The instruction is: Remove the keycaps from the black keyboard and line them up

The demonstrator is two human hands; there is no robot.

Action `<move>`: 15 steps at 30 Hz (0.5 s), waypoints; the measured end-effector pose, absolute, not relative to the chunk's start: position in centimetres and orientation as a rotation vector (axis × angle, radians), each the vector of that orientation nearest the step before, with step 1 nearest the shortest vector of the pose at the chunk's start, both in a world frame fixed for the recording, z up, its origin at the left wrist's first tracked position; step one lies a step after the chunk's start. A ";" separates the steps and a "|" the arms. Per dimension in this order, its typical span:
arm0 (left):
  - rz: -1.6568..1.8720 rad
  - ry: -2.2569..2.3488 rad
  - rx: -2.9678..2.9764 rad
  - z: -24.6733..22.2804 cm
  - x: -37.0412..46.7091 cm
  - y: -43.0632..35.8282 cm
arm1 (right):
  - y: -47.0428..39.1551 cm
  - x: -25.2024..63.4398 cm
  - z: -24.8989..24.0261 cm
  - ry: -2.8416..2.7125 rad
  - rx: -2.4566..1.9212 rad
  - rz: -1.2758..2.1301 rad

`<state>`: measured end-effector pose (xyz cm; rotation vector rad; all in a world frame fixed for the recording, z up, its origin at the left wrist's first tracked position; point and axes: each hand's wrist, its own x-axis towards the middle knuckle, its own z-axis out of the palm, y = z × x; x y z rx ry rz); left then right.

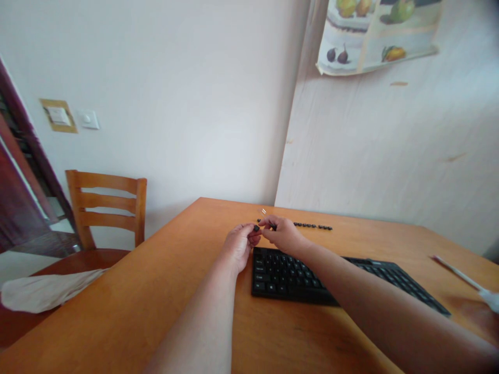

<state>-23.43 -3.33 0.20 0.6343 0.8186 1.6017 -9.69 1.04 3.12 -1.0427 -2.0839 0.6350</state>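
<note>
My left hand (240,242) pinches a small black keycap (256,228) just above the far left corner of the black keyboard (296,278). Close against it, my right hand (284,234) has its fingers closed around a small dark thing (273,227); most of it is hidden, so its kind does not show. Beyond the hands, a row of black keycaps (314,226) runs along the table, partly covered by my right hand. One more keycap (259,221) lies behind my fingertips. My right forearm crosses over the middle of the keyboard.
Two tiny white sticks (264,211) lie near the far edge of the wooden table (187,291). At right is a thin white-handled item (460,271), possibly a brush. A wooden chair (107,200) with a white cloth (50,291) stands left. A wall rises behind the table.
</note>
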 end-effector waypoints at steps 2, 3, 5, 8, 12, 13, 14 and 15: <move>1.602 0.817 0.635 0.2 -23.4 -3.3 | 1.0 -9.7 3.0 -2.067 -1.054 0.677; 1.602 0.816 0.635 0.2 -23.5 -3.3 | 1.0 -9.8 3.0 -2.057 -1.058 0.700; 1.606 0.819 0.631 0.2 -23.5 -3.2 | 0.8 -9.8 3.0 -2.037 -1.063 0.744; 1.608 0.825 0.628 0.2 -23.5 -3.1 | 0.5 -9.9 3.1 -2.010 -1.067 0.791; 1.612 0.824 0.626 0.2 -23.5 -3.1 | 0.2 -10.0 3.2 -1.986 -1.072 0.805; 1.612 0.821 0.626 0.1 -23.5 -3.1 | 0.2 -10.0 3.2 -1.982 -1.070 0.811; 1.612 0.817 0.627 0.1 -23.5 -3.1 | 0.2 -10.1 3.3 -1.977 -1.064 0.824; 1.612 0.813 0.629 0.1 -23.6 -3.0 | 0.1 -10.1 3.3 -1.971 -1.056 0.843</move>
